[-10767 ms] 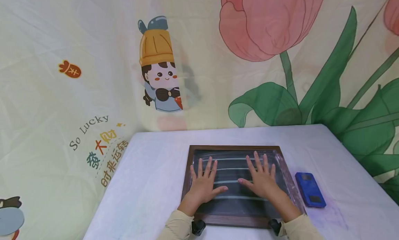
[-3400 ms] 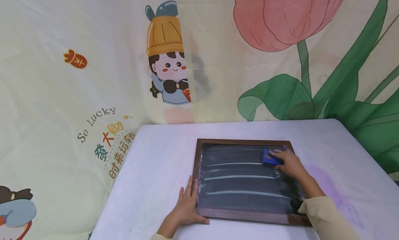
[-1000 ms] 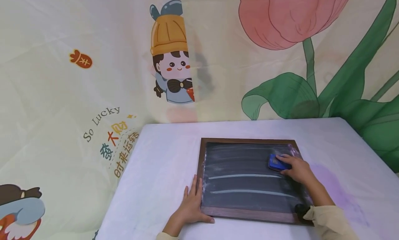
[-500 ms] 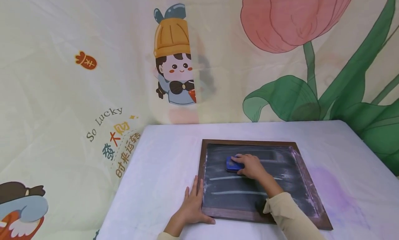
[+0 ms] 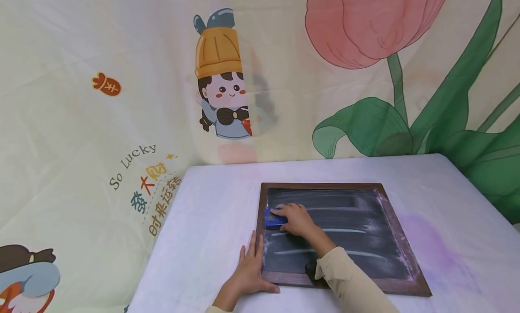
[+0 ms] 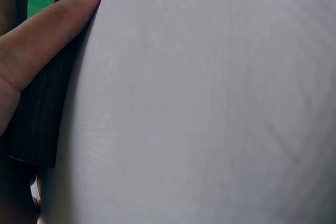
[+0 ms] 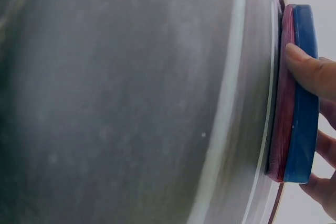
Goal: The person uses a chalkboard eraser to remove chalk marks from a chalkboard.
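Observation:
A blue chalkboard eraser lies against the framed chalkboard near its left edge, gripped by my right hand. In the right wrist view, the thumb presses the side of the eraser, whose reddish felt faces the board. Two pale chalk lines cross the lower half, partly behind the right arm; above them are faint smears. My left hand rests at the board's front left corner, fingers straight along the left side of the wooden frame. Its thumb lies along the front edge.
The board lies on a table with a white cloth. A purple stain marks the cloth to the right. A printed curtain hangs behind and to the left. A black wrist camera sits under the right sleeve.
At first both hands lay on the board, the eraser on the table. My right hand now holds the eraser, lately swept leftward; the upper chalk lines have faded. The left hand stays at the corner.

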Demonstrator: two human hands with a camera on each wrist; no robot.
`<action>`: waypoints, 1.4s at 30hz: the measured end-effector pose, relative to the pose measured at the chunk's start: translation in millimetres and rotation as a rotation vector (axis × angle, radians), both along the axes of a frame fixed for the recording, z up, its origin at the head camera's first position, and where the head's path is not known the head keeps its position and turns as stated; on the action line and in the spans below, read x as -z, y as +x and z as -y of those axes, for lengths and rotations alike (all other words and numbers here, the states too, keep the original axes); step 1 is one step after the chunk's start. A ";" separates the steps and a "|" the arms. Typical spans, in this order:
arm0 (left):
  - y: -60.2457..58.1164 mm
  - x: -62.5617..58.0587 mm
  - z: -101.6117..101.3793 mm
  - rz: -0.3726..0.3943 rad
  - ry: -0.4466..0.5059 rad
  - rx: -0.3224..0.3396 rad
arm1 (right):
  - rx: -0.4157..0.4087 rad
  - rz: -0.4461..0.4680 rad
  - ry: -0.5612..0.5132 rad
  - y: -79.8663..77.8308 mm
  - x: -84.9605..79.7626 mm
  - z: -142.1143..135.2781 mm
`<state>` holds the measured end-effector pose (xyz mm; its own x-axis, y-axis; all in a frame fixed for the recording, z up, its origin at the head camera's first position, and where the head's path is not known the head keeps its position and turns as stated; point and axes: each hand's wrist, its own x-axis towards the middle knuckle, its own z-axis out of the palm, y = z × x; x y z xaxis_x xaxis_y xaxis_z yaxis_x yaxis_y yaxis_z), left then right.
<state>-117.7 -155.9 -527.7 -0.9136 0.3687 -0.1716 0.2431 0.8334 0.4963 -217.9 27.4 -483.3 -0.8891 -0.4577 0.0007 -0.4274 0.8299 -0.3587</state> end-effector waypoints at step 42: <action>0.0 0.7 4.6 -0.059 0.042 0.023 | 0.101 -0.036 0.007 48.7 0.4 -219.2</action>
